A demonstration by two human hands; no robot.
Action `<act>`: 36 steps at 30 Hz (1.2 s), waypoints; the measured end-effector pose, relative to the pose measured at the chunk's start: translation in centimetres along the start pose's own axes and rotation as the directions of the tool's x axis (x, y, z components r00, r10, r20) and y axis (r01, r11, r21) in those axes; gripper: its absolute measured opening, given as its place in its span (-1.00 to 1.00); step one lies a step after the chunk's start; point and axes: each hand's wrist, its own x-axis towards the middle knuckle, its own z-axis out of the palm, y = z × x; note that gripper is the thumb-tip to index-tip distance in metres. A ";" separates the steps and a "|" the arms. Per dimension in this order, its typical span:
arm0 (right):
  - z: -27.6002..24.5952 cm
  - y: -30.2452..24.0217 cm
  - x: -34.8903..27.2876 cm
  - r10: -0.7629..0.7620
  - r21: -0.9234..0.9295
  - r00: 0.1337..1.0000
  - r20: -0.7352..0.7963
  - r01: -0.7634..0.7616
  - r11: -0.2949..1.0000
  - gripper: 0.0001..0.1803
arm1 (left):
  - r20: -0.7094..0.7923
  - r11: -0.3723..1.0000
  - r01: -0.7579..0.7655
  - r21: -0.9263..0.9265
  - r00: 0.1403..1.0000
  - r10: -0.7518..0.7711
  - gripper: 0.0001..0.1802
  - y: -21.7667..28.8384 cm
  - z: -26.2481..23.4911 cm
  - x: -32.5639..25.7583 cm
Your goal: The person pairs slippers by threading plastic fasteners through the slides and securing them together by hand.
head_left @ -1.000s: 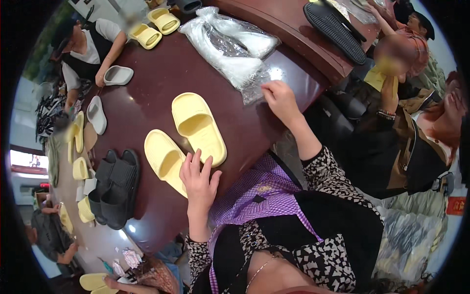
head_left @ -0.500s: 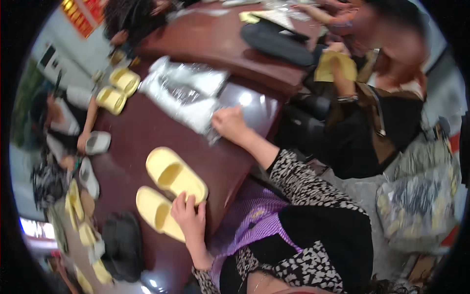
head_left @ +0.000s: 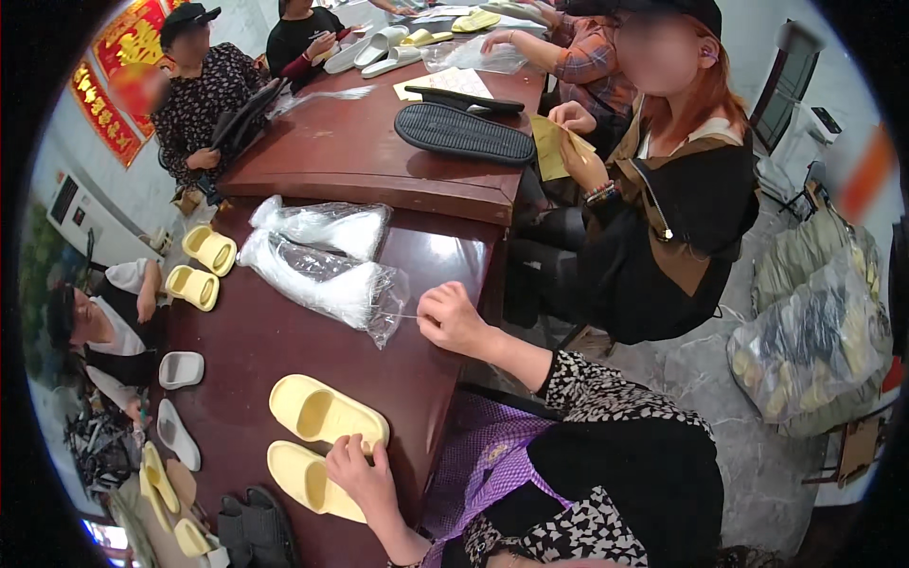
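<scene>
A pair of yellow slippers [head_left: 327, 409] lies side by side on the dark red table. Across their heel ends rests my left hand [head_left: 365, 473], fingers apart and touching the soles. My right hand [head_left: 450, 319] is closed in a pinch at the table's right side. From it a thin white strand [head_left: 403, 315] runs to the mouth of a clear plastic bag. Two such bags, each with a bundle of white strands [head_left: 327, 292], lie farther up the table.
More yellow slippers [head_left: 208, 248] and grey slippers [head_left: 180, 369] line the left edge. Black slippers [head_left: 254, 525] sit at the near left. A raised table [head_left: 322, 156] behind carries black slippers [head_left: 464, 131]. Co-workers sit around; one on the right holds yellow paper [head_left: 549, 147]. Bagged slippers [head_left: 805, 350] stand right.
The view has tilted up, showing more of the co-workers. My right hand has drawn away from the bag, with a strand now stretched between. My left hand stays at the slippers' heels.
</scene>
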 end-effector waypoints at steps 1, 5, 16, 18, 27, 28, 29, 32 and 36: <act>-0.2 -0.5 -0.2 -0.003 0.042 1.000 0.014 0.002 0.999 -0.92 | -0.041 1.000 -0.004 -0.030 0.999 0.003 -0.70 0.5 -0.1 0.7; -0.7 -3.0 0.0 -0.147 0.105 0.989 0.012 0.145 0.984 -0.89 | -0.143 0.969 -0.100 -0.227 0.987 0.069 -0.77 3.9 -0.5 5.0; -0.4 -5.4 1.0 -0.246 0.125 0.969 0.018 0.242 0.962 -0.88 | -0.136 0.818 -0.155 -0.554 0.986 0.095 -0.84 5.4 5.6 9.7; -0.3 -5.0 1.2 -0.246 0.144 0.969 0.036 0.238 0.961 -0.86 | -0.141 0.808 -0.145 -0.571 0.987 0.078 -0.85 4.7 6.2 9.5; 4.4 -1.8 6.1 -0.319 0.097 0.859 0.400 0.307 0.947 -0.46 | -0.109 0.535 0.046 -0.844 0.961 -0.254 -0.93 5.0 5.4 9.0; 5.3 -1.7 6.3 -0.325 0.077 0.819 0.473 0.329 0.941 -0.44 | -0.101 0.479 0.054 -0.876 0.952 -0.290 -0.92 5.4 5.2 9.0; 6.2 -1.8 6.5 -0.330 0.062 0.775 0.540 0.354 0.933 -0.43 | -0.115 0.484 0.046 -0.874 0.948 -0.296 -0.92 5.5 5.0 8.7; 8.0 -2.7 6.2 -0.289 0.000 0.764 0.577 0.354 0.935 -0.47 | -0.001 0.468 0.143 -0.872 0.955 -0.295 -0.91 5.7 4.2 6.9; 9.7 -2.7 6.4 -0.226 -0.041 0.770 0.597 0.310 0.950 -0.51 | -0.026 0.466 0.105 -0.879 0.964 -0.266 -0.91 6.5 3.2 5.6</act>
